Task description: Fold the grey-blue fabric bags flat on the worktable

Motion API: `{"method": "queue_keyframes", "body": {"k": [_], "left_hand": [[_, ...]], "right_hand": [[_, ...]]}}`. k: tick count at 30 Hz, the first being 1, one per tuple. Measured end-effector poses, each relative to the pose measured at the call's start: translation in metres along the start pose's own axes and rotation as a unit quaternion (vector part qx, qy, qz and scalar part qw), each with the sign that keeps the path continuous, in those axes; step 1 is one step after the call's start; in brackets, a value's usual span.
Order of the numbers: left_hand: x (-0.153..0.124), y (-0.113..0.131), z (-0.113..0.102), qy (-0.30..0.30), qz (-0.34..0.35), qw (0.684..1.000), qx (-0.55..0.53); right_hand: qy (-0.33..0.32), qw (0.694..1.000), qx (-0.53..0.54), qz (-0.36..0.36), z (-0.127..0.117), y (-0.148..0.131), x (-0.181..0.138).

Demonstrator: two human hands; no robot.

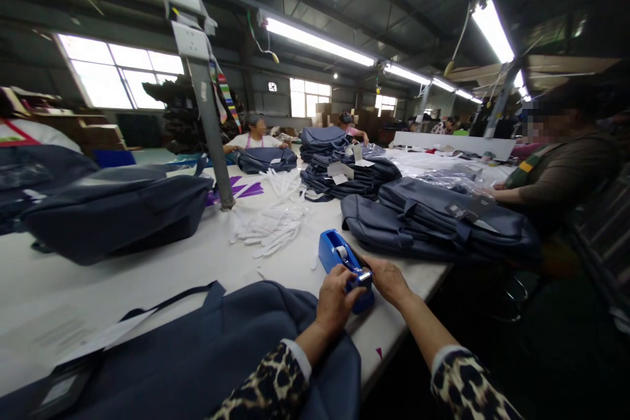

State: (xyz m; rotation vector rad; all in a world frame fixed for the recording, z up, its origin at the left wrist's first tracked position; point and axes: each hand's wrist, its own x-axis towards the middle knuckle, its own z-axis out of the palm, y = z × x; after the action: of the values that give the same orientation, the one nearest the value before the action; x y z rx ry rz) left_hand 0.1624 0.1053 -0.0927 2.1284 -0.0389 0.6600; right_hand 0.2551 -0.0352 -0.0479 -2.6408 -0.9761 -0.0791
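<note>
A blue tape dispenser with a white-cored roll of tape stands near the table's right edge. At its cutter, my left hand is closed in a pinch on the tape's end; the clear strip itself is hard to make out. My right hand is closed against the dispenser's right side, its fingertips partly hidden. Below my left arm lies a dark blue bag with a strap, a black hang tag and a white paper sheet.
Dark blue bags lie beyond the dispenser, with a stack of bags behind. White strips are heaped mid-table. Another bag sits left of a metal post. A co-worker stands at the right; others work farther back.
</note>
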Motion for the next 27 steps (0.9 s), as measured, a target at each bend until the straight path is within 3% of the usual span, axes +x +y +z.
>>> {"method": "queue_keyframes", "body": {"k": [8, 15, 22, 27], "left_hand": [[-0.002, 0.0, -0.001, 0.011, 0.004, 1.0, -0.001], [-0.002, -0.001, 0.0, 0.008, 0.008, 1.0, 0.011], [-0.001, -0.001, 0.0, 0.01, 0.013, 1.0, -0.001], [-0.001, -0.002, 0.001, 0.004, 0.016, 1.0, 0.016]], "right_hand": [[0.002, 0.999, -0.047, 0.027, 0.01, -0.001, 0.006], [-0.001, 1.0, 0.0, -0.008, 0.008, 0.007, -0.001], [0.062, 0.993, 0.071, 0.07, 0.013, 0.03, -0.003], [0.069, 0.987, 0.125, 0.078, 0.015, 0.04, -0.002]]}}
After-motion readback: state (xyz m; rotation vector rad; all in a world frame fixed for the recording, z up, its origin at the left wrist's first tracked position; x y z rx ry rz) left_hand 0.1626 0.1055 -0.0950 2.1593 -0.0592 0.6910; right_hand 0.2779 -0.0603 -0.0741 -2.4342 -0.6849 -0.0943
